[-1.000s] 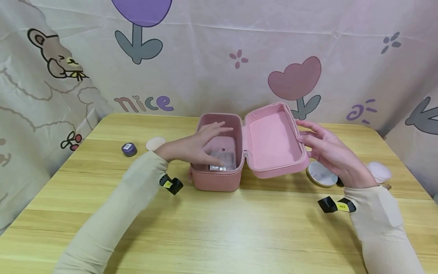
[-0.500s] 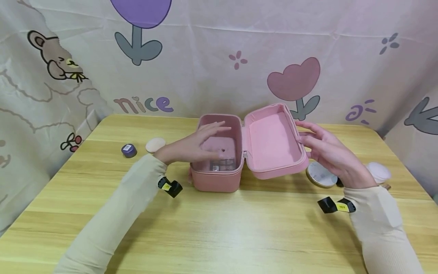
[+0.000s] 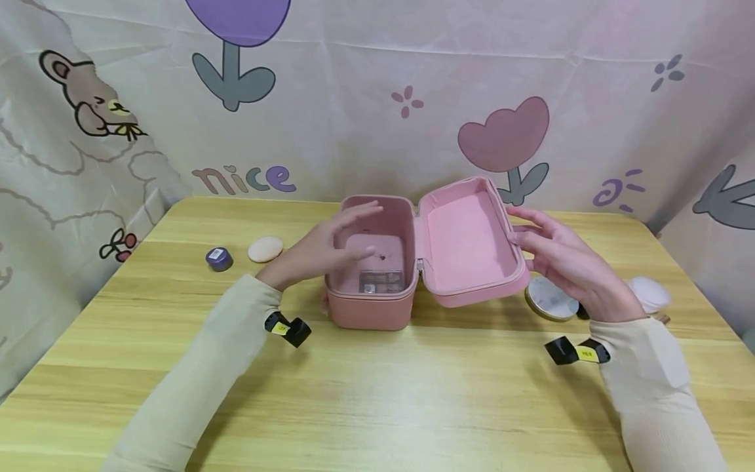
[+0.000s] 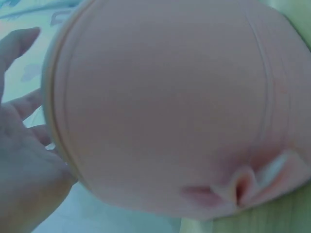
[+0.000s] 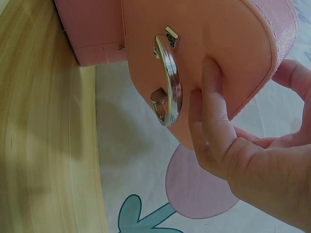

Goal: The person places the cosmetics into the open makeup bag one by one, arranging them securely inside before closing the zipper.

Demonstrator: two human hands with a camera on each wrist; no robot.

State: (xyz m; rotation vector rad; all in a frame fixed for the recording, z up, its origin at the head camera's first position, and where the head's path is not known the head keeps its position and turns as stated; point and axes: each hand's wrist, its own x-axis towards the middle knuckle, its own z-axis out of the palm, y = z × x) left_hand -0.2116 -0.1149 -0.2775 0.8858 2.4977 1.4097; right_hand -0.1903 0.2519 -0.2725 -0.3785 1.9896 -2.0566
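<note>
A pink vanity case stands with its lid swung out to the right. On its floor, near the front wall, lies a small clear plastic box. My left hand, fingers spread and nothing in it, hovers over the case's left rim. In the left wrist view the case's outer side fills most of the picture. The lid's far edge is held by my right hand, thumb and fingers on either side. A silver handle shows on the lid's outside in the right wrist view.
Left of the case are a small purple jar and a beige round pad. A round marbled compact with a gold rim and a white puff lie by the right wrist. A printed cloth hangs behind the table.
My left hand has drawn back to the left from over the case, so more of the clear box shows. The right hand and the lid have stayed nearly still.
</note>
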